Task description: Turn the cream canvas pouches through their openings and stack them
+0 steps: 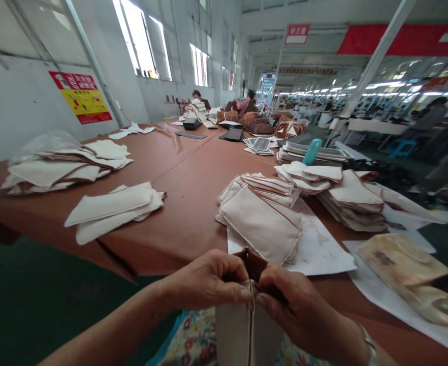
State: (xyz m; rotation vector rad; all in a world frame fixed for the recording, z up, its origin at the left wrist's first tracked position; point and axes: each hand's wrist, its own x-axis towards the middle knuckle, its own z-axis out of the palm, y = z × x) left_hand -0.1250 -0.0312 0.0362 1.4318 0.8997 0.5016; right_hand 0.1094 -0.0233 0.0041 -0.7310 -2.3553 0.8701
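Between my two hands, at the table's front edge, is a cream fabric pouch [231, 333] with a brown inside and a seam running down its middle. My left hand [212, 279] pinches the top edge just left of the seam. On the other side my right hand [288, 300] grips the same edge, thumb close to the seam. The brown lining shows behind the fingertips. Just beyond my hands lies a stack of cream pieces [260, 221] with brown edging, partly on a white sheet [323, 254].
Two cream pieces [113, 208] lie at the left front, with a larger pile [56, 170] behind them. More stacks [353, 198] stand to the right, near a teal object [312, 151]. A stained cream cloth bag [403, 264] sits at the right. Other people work far back.
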